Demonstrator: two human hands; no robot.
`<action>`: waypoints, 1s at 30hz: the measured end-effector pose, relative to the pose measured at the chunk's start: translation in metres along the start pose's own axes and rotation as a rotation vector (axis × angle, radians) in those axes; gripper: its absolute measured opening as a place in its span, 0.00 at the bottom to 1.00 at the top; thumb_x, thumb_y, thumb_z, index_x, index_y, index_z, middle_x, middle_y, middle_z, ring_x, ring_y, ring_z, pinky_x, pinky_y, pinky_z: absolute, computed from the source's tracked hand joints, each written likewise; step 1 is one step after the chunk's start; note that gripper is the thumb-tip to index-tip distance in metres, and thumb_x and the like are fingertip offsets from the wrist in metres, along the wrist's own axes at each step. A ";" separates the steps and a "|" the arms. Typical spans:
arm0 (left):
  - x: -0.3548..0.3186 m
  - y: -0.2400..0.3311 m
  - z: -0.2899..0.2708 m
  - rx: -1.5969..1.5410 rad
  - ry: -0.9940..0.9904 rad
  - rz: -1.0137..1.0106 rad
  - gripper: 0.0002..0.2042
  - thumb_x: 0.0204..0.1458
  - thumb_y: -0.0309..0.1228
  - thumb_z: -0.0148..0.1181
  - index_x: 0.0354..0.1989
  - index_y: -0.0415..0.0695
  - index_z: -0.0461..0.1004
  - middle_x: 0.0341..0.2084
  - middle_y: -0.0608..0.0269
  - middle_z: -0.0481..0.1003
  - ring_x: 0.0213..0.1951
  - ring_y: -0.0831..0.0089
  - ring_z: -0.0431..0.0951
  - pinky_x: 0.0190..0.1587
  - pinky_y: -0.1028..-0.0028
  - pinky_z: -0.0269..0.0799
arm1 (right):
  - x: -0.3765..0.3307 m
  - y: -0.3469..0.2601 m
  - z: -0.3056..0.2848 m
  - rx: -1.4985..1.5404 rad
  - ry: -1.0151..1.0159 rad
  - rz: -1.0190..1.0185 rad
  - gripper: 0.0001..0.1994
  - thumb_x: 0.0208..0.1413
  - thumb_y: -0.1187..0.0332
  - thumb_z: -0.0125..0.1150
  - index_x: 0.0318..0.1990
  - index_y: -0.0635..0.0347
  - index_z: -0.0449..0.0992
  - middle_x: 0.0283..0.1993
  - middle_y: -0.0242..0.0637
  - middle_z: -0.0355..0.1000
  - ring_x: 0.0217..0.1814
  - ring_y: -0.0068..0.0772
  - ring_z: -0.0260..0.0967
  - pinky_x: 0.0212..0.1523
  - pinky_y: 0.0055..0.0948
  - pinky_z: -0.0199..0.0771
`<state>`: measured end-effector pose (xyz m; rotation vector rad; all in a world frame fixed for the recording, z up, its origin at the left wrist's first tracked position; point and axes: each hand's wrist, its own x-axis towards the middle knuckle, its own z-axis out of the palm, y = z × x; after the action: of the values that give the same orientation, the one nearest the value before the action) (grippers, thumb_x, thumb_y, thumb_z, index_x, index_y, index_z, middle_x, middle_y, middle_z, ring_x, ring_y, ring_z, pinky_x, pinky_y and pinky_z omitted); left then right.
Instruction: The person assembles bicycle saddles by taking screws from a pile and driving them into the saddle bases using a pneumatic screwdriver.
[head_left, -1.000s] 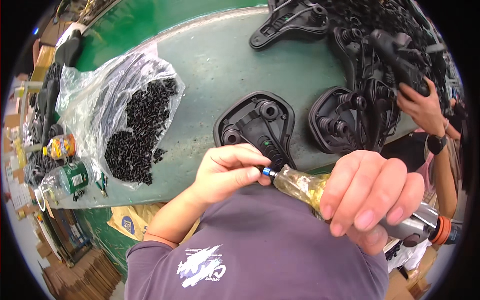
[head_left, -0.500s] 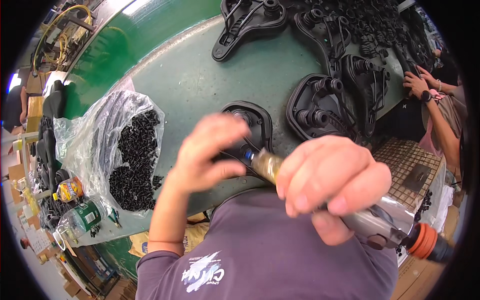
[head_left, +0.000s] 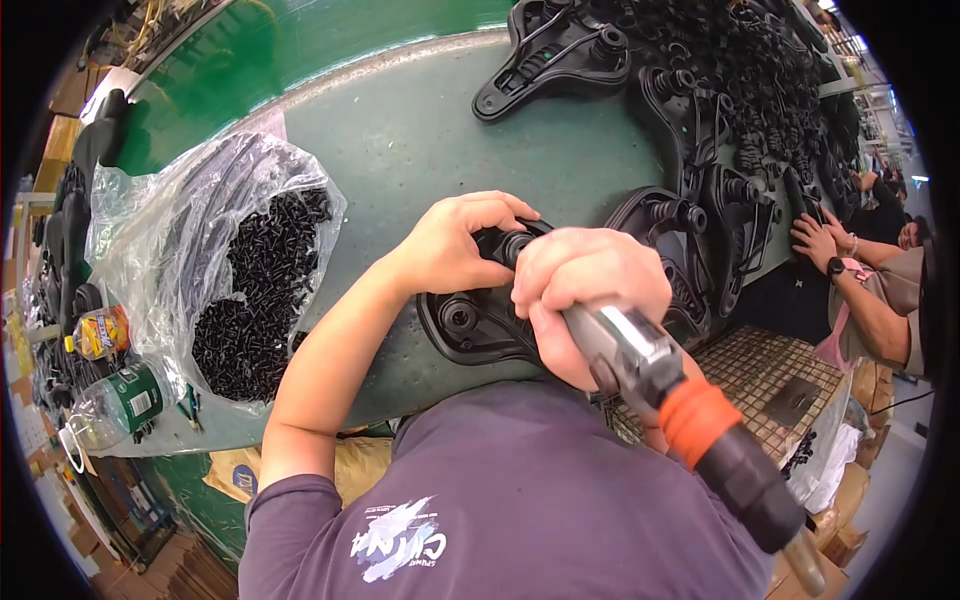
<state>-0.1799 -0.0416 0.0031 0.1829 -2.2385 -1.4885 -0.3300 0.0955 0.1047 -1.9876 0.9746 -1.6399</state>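
In front of me a black bicycle saddle [head_left: 465, 345] lies upside down on the green table, its round spring mounts facing up. My left hand [head_left: 455, 245] curls thumb and fingers round a dark cylindrical spring mount [head_left: 513, 246] at the saddle's far side. My right hand [head_left: 590, 290] is wrapped round a grey power screwdriver [head_left: 630, 345] with an orange collar. The tool slants, its rear end toward my body on the right. Its tip is hidden behind my right hand, beside the mount that my left hand holds.
A clear plastic bag [head_left: 165, 240] spills many black screws [head_left: 265, 270] on the left. Nearby are a green-labelled bottle [head_left: 125, 405] and a yellow-capped bottle [head_left: 98, 333]. More upturned saddles [head_left: 550, 65] and a pile of springs lie right. A co-worker's hands [head_left: 815, 240] work at far right.
My left hand has come down onto the saddle and closed round its spring mount. My right hand has swung the screwdriver left and its tip end toward that mount.
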 end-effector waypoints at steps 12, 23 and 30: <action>-0.021 0.021 -0.031 0.065 0.137 -0.128 0.22 0.37 0.27 0.79 0.45 0.40 0.83 0.51 0.56 0.84 0.53 0.61 0.85 0.58 0.64 0.80 | 0.012 -0.020 0.000 0.281 0.250 0.140 0.17 0.56 0.84 0.60 0.51 0.59 0.70 0.54 0.55 0.76 0.35 0.28 0.78 0.41 0.33 0.82; -0.135 0.064 -0.141 0.739 0.453 -0.616 0.12 0.53 0.32 0.75 0.41 0.41 0.80 0.35 0.57 0.77 0.37 0.64 0.81 0.42 0.65 0.77 | 0.043 0.100 -0.006 0.263 0.896 0.755 0.11 0.56 0.81 0.62 0.46 0.64 0.71 0.45 0.45 0.74 0.26 0.35 0.77 0.29 0.38 0.79; -0.184 0.032 -0.085 1.093 0.447 -0.528 0.10 0.55 0.29 0.70 0.42 0.43 0.79 0.38 0.56 0.77 0.44 0.52 0.81 0.45 0.56 0.78 | 0.065 0.168 0.010 0.294 0.864 0.861 0.05 0.58 0.76 0.63 0.39 0.63 0.74 0.33 0.37 0.73 0.22 0.34 0.75 0.26 0.37 0.79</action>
<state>0.0254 -0.0366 0.0061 1.3490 -2.4262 -0.1640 -0.3603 -0.0674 0.0331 -0.4431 1.4618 -1.8911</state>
